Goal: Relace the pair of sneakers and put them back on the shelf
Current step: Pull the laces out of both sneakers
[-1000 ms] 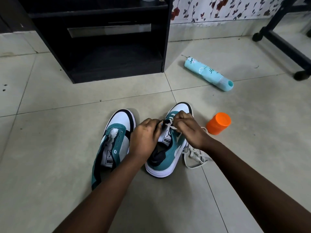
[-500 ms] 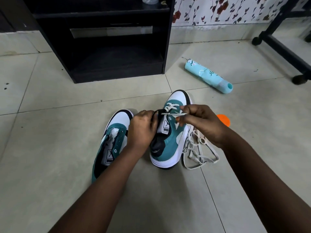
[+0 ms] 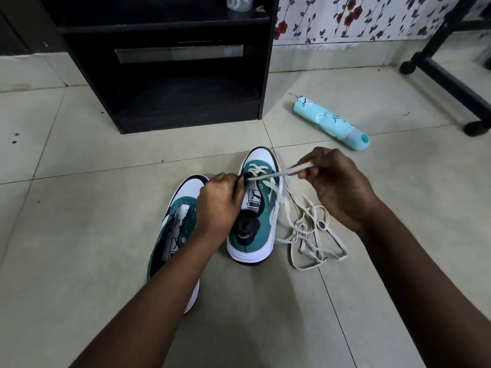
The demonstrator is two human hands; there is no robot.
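Note:
Two teal-and-white sneakers stand on the tiled floor. The right sneaker has a few crossings of cream lace near its toe. My left hand grips its upper edge beside the tongue. My right hand pinches the lace and holds it taut to the right of the shoe. Loose lace lies coiled on the floor by the shoe's right side. The left sneaker has no lace and is partly hidden under my left forearm.
A black shelf unit with an open bottom compartment stands just beyond the shoes. A light-blue bottle lies on the floor to the right. A black wheeled frame runs along the far right. A flowered wall is behind.
My right hand has pulled the lace out to the right, drawing it taut through the eyelet. It now hides the orange cap seen earlier. My left hand stays on the shoe.

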